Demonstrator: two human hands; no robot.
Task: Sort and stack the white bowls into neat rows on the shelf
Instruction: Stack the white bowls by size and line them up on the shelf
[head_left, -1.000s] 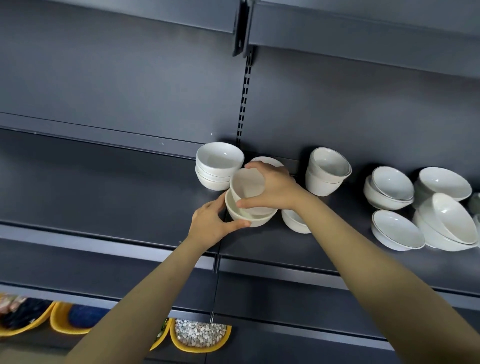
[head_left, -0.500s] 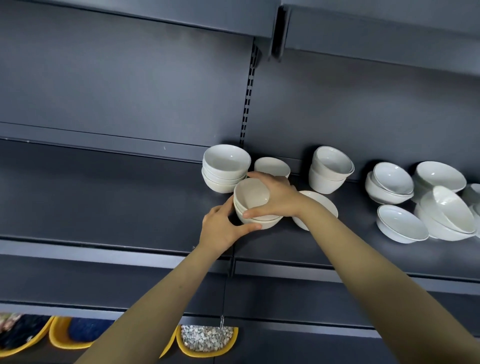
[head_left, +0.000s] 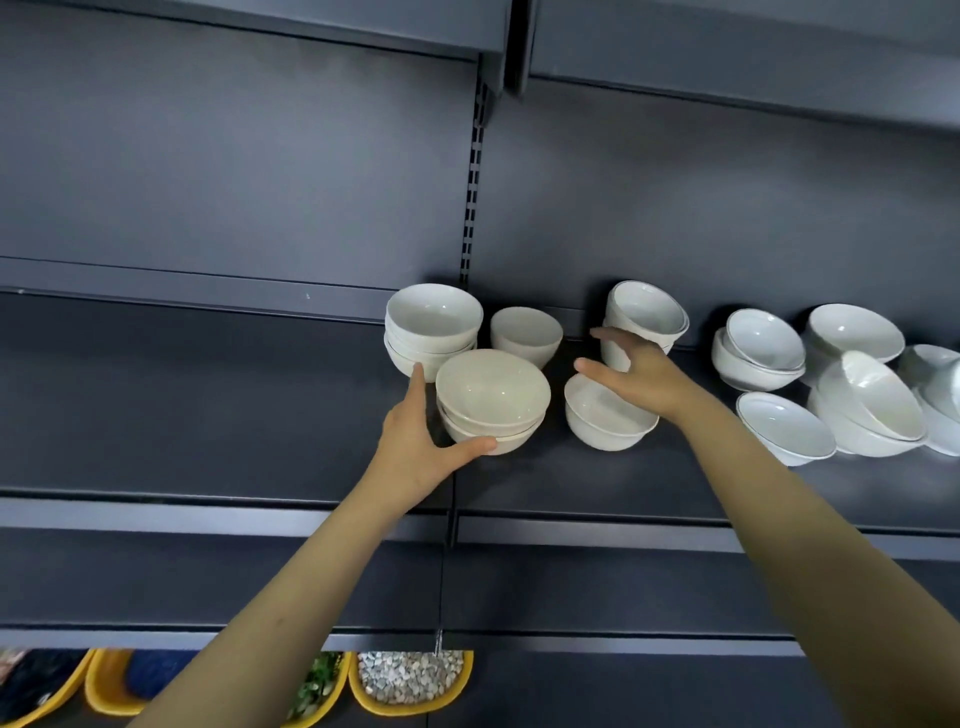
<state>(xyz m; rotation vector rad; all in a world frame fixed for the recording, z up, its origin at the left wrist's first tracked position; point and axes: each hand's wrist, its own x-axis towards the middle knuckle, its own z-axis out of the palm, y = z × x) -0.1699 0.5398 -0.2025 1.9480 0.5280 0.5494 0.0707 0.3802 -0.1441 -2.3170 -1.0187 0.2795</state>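
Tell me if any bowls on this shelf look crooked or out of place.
Yes. At the right end, one tilted bowl sits crooked on its stack instead of nesting level, and the bowls around it are jumbled, not in rows. Nothing looks chipped or spilled.

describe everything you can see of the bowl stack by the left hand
The front stack is at least two white, glossy, ceramic-looking bowls nested upright, the top one empty. It stands on the dark shelf, in front of another stack. The left hand touches it: thumb on the lower bowl's front, fingers straight up its left side.
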